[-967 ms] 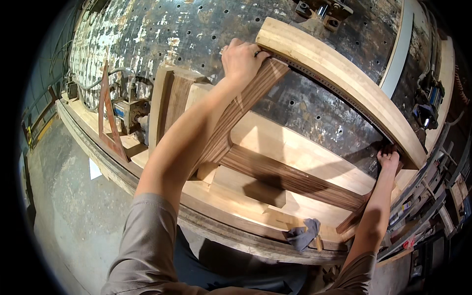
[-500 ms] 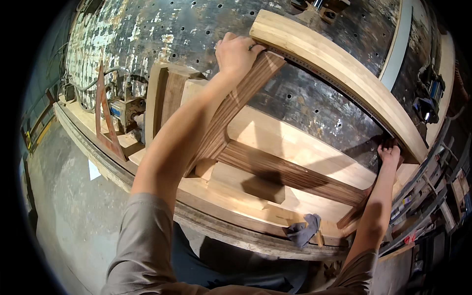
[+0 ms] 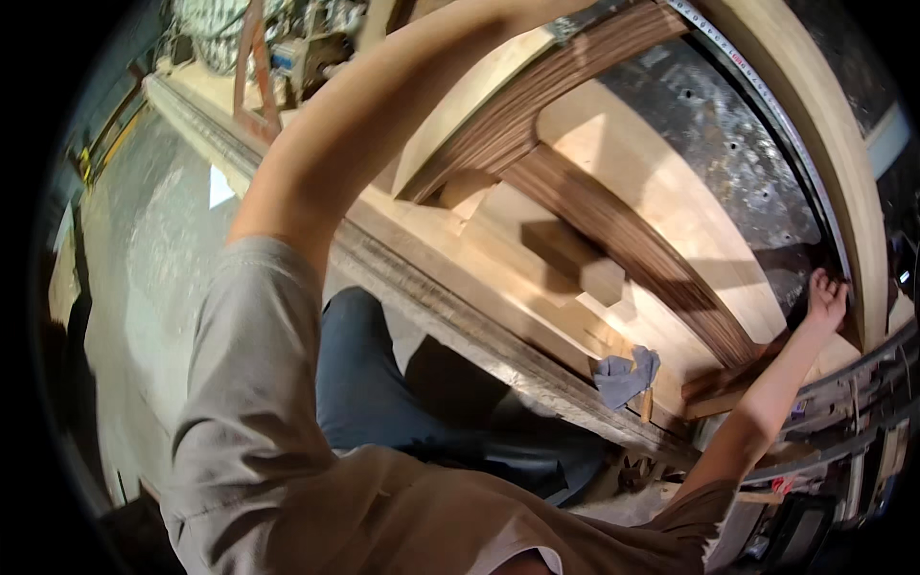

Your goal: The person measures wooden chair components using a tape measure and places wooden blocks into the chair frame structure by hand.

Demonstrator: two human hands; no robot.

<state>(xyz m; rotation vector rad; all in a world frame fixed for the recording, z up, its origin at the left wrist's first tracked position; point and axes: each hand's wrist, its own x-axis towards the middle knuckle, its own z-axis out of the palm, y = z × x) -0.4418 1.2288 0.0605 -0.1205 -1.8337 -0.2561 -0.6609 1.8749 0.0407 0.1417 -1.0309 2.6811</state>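
Observation:
A dark striped wooden frame (image 3: pixel 613 225) lies on the perforated metal bench. Along its far side runs a thick pale wooden beam (image 3: pixel 832 105), with a measuring tape (image 3: pixel 757 84) stretched beside the beam's inner edge. At the tape's near-right end, by the frame's corner, my right hand (image 3: pixel 826 301) has its fingers curled and closed on the tape. My left arm reaches up across the frame's left side. Only the edge of my left hand (image 3: pixel 563 7) shows at the top border, so its fingers are hidden.
Pale wood blocks and boards (image 3: pixel 522 225) lie under the frame. A grey cloth (image 3: pixel 625 376) and a wooden handle (image 3: pixel 647 404) rest near the bench's front edge (image 3: pixel 450 307). A rusty triangular metal piece (image 3: pixel 251 72) stands at left. Racked material (image 3: pixel 853 422) is at lower right.
The view has shifted, so the frame and beam appear higher and turned, and my left hand has mostly left the picture. The tape's white scale now shows clearly. My right hand stays at the same corner.

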